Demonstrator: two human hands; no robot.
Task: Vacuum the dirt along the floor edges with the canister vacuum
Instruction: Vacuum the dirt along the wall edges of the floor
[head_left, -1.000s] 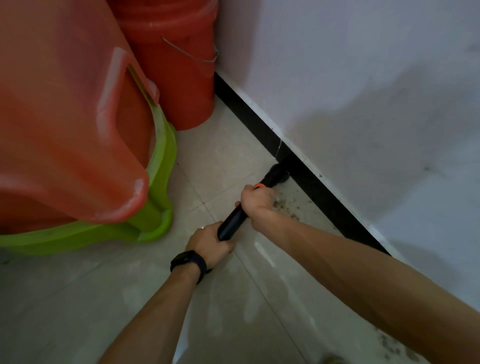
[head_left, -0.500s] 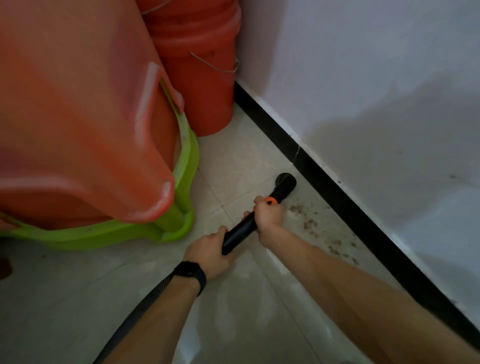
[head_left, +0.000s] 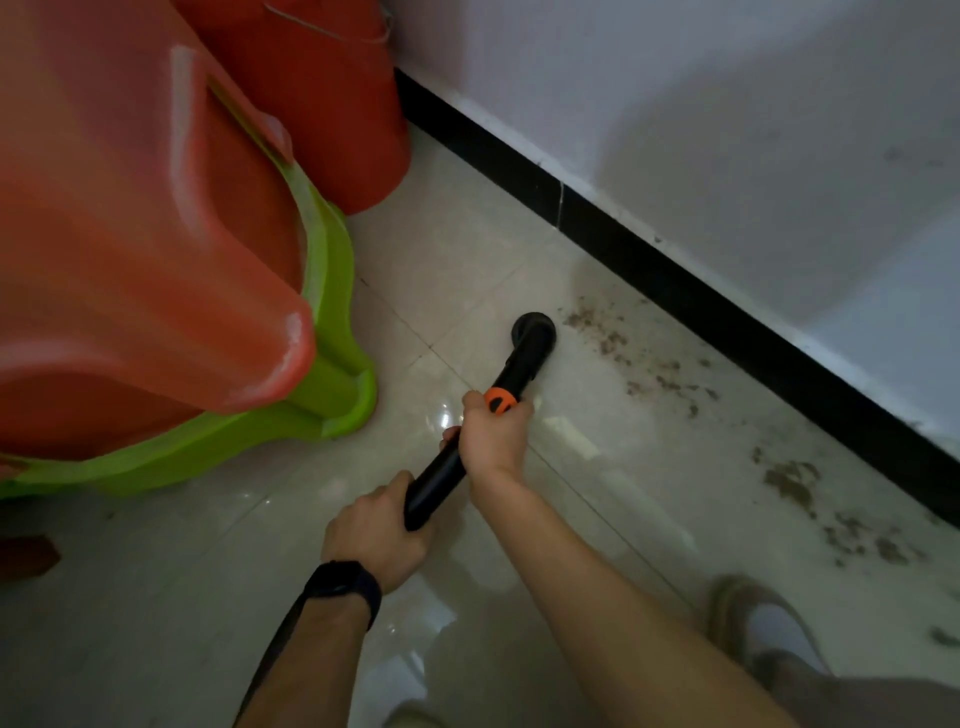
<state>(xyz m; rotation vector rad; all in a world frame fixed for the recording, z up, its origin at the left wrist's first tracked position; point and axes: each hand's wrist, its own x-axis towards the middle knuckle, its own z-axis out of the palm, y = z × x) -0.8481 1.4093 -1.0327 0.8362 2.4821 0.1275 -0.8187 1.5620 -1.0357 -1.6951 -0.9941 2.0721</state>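
A black vacuum wand (head_left: 524, 358) with an orange ring runs from my hands down to its round nozzle (head_left: 534, 328) on the pale tiled floor. My right hand (head_left: 496, 434) grips the wand just behind the orange ring. My left hand (head_left: 376, 538), with a black watch on its wrist, grips the wand's rear end. Brown dirt (head_left: 610, 338) lies scattered on the tiles just right of the nozzle, and more dirt (head_left: 795, 486) trails along the black baseboard (head_left: 675, 291). The hose (head_left: 275, 654) is mostly hidden under my left forearm.
Stacked red and green plastic chairs (head_left: 156, 291) fill the left. A red bucket (head_left: 332, 104) stands in the corner behind them. The white wall (head_left: 727, 130) rises on the right. My foot in a sandal (head_left: 769, 629) is at the lower right.
The nozzle has drawn back from the baseboard toward me and sits out on the open tile. The view has shifted, showing more dirt along the wall and my foot.
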